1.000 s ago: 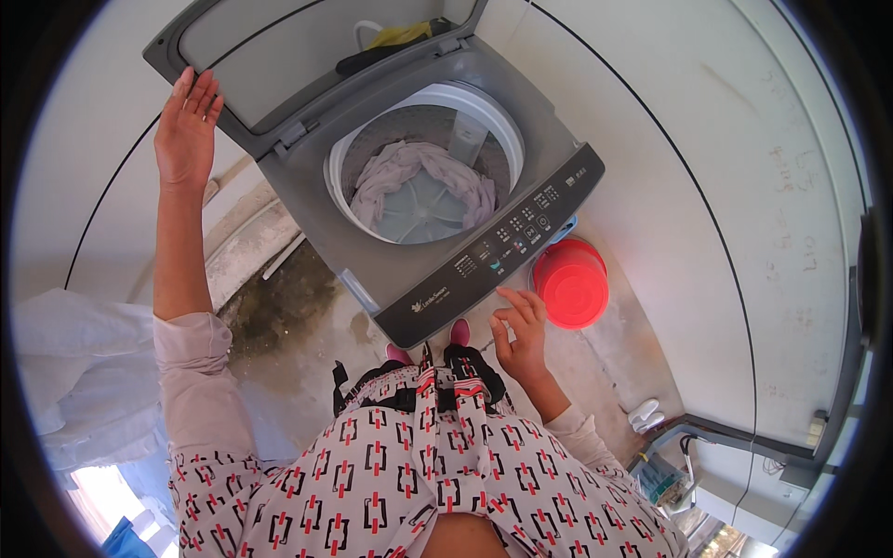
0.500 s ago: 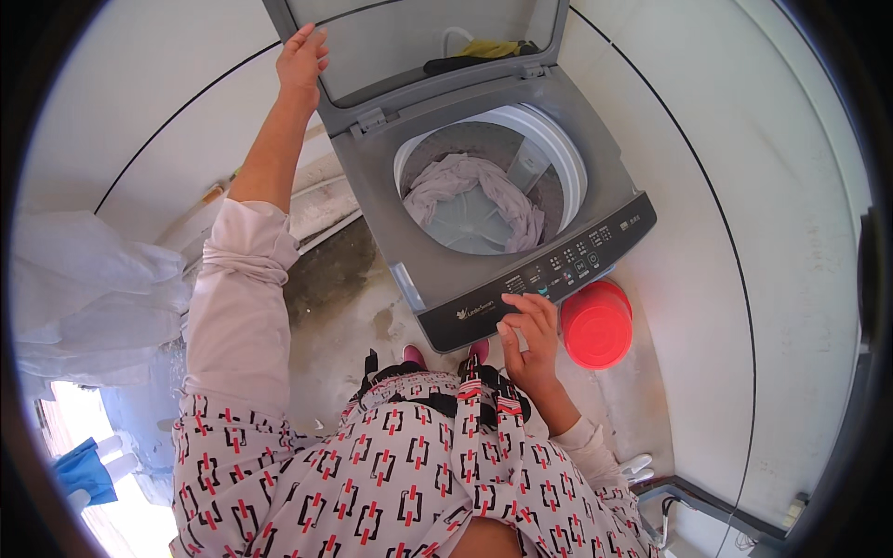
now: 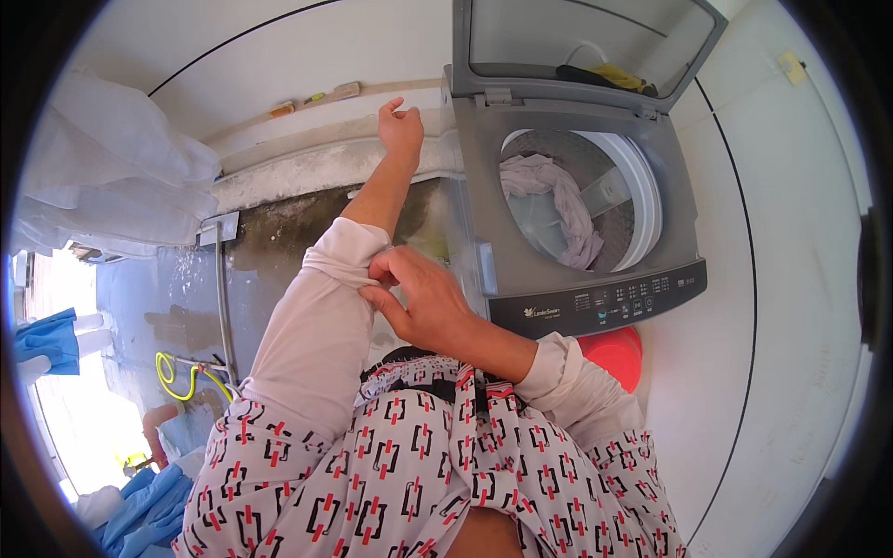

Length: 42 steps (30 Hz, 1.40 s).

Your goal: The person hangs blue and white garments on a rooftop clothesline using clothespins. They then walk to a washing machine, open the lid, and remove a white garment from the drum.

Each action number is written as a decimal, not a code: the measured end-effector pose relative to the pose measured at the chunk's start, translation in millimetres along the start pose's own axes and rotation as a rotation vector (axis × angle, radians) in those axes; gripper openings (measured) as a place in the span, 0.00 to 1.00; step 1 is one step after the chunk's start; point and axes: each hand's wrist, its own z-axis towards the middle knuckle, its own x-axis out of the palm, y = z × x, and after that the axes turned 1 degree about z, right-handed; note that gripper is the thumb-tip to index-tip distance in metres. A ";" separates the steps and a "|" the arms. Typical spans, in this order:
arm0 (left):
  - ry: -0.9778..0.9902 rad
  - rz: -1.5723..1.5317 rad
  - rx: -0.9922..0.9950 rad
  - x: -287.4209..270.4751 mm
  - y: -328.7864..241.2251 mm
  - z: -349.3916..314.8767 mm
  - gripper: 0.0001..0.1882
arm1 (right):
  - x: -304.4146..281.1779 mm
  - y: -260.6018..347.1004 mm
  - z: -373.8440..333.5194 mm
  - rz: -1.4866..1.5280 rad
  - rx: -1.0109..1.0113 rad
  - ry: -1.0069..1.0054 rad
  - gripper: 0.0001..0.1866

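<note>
White walls and a wet, stained concrete floor [image 3: 279, 251] frame a washing corner seen from above, where a person in a white garment patterned with red and black marks stands close to a grey top-loading washing machine [image 3: 577, 232]. Nearest the camera, the right hand [image 3: 419, 302] crosses the body, its fingers [image 3: 386, 270] pinched together on the rolled cuff of the pale left sleeve [image 3: 349, 256], which is bunched near the elbow of the outstretched left arm. Just beyond the right forearm, a red bucket [image 3: 616, 355] sits on the floor against the front of the machine, partly hidden below its dark control panel [image 3: 605, 302]. Farther out, the left hand [image 3: 400, 130] is raised beside the machine's left edge, empty, with fingers loosely curled and apart, touching nothing visible. Inside the drum [image 3: 642, 195], pale pinkish laundry [image 3: 558, 200] lies heaped against the left wall. Beyond it, the hinged lid [image 3: 577, 46] stands upright and open, with a yellow and black item resting behind it. At the left edge, white cloth [image 3: 112, 177] hangs, a yellow hose [image 3: 181, 377] curls on the floor, and blue fabric [image 3: 46, 337] lies near the bright opening.
</note>
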 end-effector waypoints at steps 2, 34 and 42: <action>-0.007 0.070 -0.009 -14.3 13.4 4.3 0.20 | 6.5 -2.5 1.5 0.000 0.032 0.041 0.09; 0.838 0.900 0.244 -107.4 -0.3 -36.6 0.17 | 42.2 -118.5 43.8 0.810 0.847 0.405 0.23; 0.759 0.571 0.278 -131.7 20.9 -53.1 0.14 | 20.2 -119.1 48.7 0.466 0.520 0.566 0.17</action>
